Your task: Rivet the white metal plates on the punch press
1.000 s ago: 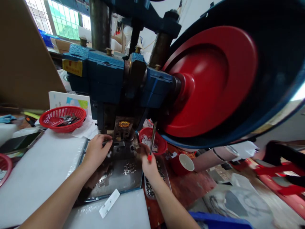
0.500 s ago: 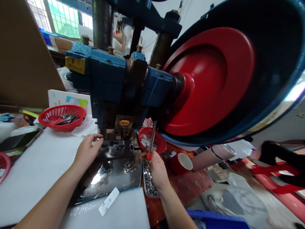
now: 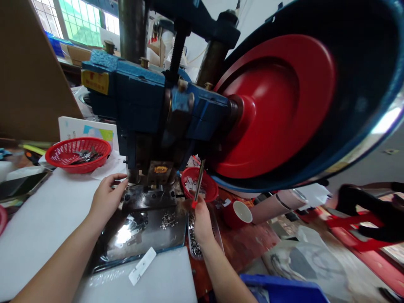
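Note:
My left hand [image 3: 105, 198] is at the left side of the blue press [image 3: 142, 99], thumb and fingertips close together beside the die [image 3: 150, 198]. Whatever they may pinch is too small or hidden to make out. My right hand [image 3: 202, 221] is closed around the red-tipped lower end of a slim metal rod [image 3: 199, 183] that slants up beside the press. Below the die, a dark shiny plate [image 3: 151, 235] carries a cluster of tiny metal parts [image 3: 168, 220] and several flat metal pieces [image 3: 135, 231]. A pale slotted strip [image 3: 142, 266] lies at its front edge.
A red basket [image 3: 78, 168] of metal pieces stands at left, another red basket [image 3: 214, 189] behind my right hand. A tray [image 3: 195, 252] of small metal parts lies under that hand. A large red flywheel [image 3: 274, 105], a red cup [image 3: 243, 212] and a blue bin [image 3: 284, 290] are at right.
The ram of the press has come down and its crank block has turned. Both hands appear slightly further left, and the whole view has shifted a little left.

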A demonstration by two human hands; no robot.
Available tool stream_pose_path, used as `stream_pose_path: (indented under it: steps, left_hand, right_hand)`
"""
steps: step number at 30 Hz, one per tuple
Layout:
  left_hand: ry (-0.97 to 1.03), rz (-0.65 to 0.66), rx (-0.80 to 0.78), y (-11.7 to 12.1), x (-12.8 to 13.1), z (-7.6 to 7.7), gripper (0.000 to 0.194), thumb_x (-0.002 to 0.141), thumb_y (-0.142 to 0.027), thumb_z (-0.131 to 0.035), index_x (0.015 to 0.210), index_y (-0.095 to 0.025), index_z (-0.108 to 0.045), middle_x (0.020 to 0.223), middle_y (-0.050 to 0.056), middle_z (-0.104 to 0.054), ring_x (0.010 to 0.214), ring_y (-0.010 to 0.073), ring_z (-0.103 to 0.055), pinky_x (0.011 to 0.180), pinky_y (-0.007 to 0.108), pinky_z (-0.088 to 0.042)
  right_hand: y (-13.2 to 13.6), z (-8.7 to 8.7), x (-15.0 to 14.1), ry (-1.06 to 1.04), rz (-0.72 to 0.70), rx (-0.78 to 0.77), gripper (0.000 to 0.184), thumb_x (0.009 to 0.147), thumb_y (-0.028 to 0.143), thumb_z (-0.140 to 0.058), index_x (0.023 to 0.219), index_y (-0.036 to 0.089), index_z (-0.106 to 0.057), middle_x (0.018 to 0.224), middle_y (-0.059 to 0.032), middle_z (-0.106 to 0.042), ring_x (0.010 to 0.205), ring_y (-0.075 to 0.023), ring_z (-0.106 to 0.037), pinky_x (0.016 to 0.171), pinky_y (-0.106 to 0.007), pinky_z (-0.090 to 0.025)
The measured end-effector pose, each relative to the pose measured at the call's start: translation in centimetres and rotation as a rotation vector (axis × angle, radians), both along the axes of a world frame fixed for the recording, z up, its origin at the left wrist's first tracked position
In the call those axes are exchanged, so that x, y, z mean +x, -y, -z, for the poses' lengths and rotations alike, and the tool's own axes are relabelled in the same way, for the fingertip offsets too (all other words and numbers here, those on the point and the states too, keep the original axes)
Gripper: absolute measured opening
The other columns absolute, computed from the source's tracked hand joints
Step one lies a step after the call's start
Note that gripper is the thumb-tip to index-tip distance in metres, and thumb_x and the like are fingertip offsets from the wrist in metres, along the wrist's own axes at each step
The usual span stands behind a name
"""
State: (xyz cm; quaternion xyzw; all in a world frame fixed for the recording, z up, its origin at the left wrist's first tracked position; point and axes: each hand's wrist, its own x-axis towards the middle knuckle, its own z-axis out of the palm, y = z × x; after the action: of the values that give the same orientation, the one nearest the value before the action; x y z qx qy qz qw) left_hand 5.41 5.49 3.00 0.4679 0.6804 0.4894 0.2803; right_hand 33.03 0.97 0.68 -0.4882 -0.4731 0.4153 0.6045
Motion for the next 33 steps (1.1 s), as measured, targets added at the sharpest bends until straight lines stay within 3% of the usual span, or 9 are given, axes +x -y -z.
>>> stream_pose_path:
  steps: [3, 5, 10, 13, 18, 20, 23, 29, 33]
  left_hand:
    - [0.007, -0.033, 0.029, 0.1, -0.3, -0.1, 0.040, 0.072, -0.049, -0.058, 0.102, -0.023, -0.064, 0.093, 0.002, -0.063, 0.081, 0.0193, -0.059, 0.074, 0.031, -0.044]
    - [0.002, -0.051, 0.063, 0.0, -0.4, -0.2, 0.038, 0.073, -0.048, -0.059, 0.101, -0.023, -0.064, 0.095, 0.002, -0.063, 0.085, 0.0192, -0.059, 0.078, 0.031, -0.044]
    - [-0.036, -0.054, 0.098, 0.3, -0.6, -2.0, 0.039, 0.074, -0.048, -0.058, 0.102, -0.023, -0.063, 0.099, 0.003, -0.064, 0.084, 0.0192, -0.059, 0.074, 0.030, -0.044]
    - [-0.113, 0.094, 0.052, 1.8, -0.5, -3.4, 0.037, 0.076, -0.052, -0.055, 0.099, -0.024, -0.064, 0.097, 0.001, -0.066, 0.086, 0.0199, -0.060, 0.074, 0.029, -0.044]
    - [-0.409, 0.532, -0.199, 7.7, 0.9, -3.2, 0.036, 0.084, -0.055, -0.044, 0.091, -0.027, -0.065, 0.092, 0.001, -0.067, 0.086, 0.0213, -0.060, 0.075, 0.032, -0.044]
    - [-0.524, 0.718, -0.233, 10.1, 1.9, -2.2, 0.036, 0.087, -0.053, -0.040, 0.085, -0.027, -0.065, 0.089, 0.002, -0.065, 0.085, 0.0220, -0.060, 0.075, 0.034, -0.044]
    - [-0.669, 0.757, -0.253, 12.3, 3.3, -0.6, 0.033, 0.081, -0.055, -0.048, 0.090, -0.027, -0.065, 0.094, 0.004, -0.062, 0.088, 0.0261, -0.059, 0.078, 0.041, -0.042]
    - [-0.666, 0.765, -0.256, 13.1, 4.1, 0.9, 0.024, 0.081, -0.043, -0.049, 0.086, -0.024, -0.063, 0.095, 0.006, -0.059, 0.089, 0.0252, -0.056, 0.080, 0.039, -0.041]
    - [-0.533, 0.800, -0.331, 12.4, 4.0, 0.3, 0.022, 0.083, -0.040, -0.044, 0.079, -0.023, -0.058, 0.084, 0.003, -0.062, 0.080, 0.0209, -0.058, 0.070, 0.031, -0.040]
  right_hand:
    - [-0.9, 1.4, -0.2, -0.038, -0.049, -0.089, 0.061, 0.085, 0.069, -0.036, 0.110, 0.020, -0.062, 0.096, -0.0083, -0.070, 0.095, -0.0231, -0.064, 0.081, -0.037, -0.051]
    - [-2.0, 1.4, -1.0, 0.085, -0.085, -0.099, 0.050, 0.085, 0.062, -0.044, 0.104, 0.020, -0.064, 0.092, -0.0076, -0.070, 0.091, -0.0229, -0.065, 0.079, -0.035, -0.051]
    - [-5.2, -1.1, -4.8, 0.577, -0.147, 0.009, 0.032, 0.085, 0.042, -0.054, 0.106, 0.021, -0.065, 0.105, -0.0073, -0.068, 0.098, -0.0212, -0.063, 0.087, -0.033, -0.047]
    - [-6.5, -2.4, -6.3, 0.757, -0.194, -0.044, 0.025, 0.080, 0.034, -0.062, 0.101, 0.022, -0.067, 0.100, -0.0057, -0.069, 0.095, -0.0213, -0.063, 0.084, -0.032, -0.046]
    - [-6.7, -1.5, -4.4, 0.449, -0.045, -0.084, 0.012, 0.075, 0.029, -0.061, 0.073, 0.018, -0.065, 0.068, -0.0010, -0.064, 0.068, -0.0174, -0.060, 0.064, -0.028, -0.046]
    - [-5.8, -0.8, -2.7, 0.267, 0.010, -0.045, 0.018, 0.078, 0.034, -0.058, 0.081, 0.017, -0.064, 0.068, -0.0009, -0.063, 0.064, -0.0162, -0.059, 0.062, -0.028, -0.046]
    - [-3.3, -0.3, -0.7, 0.140, 0.063, 0.021, 0.030, 0.081, 0.035, -0.056, 0.106, 0.019, -0.060, 0.084, -0.0033, -0.068, 0.074, -0.0169, -0.062, 0.071, -0.030, -0.049]
    - [0.4, -1.0, -1.9, 0.817, -0.261, 0.045, 0.015, 0.083, 0.024, -0.056, 0.082, 0.023, -0.071, 0.088, -0.0030, -0.068, 0.089, -0.0176, -0.060, 0.085, -0.030, -0.044]
    - [0.1, -1.6, -3.8, 1.151, -0.282, 0.015, 0.012, 0.078, 0.020, -0.060, 0.079, 0.022, -0.071, 0.089, -0.0040, -0.067, 0.092, -0.0185, -0.058, 0.084, -0.028, -0.042]
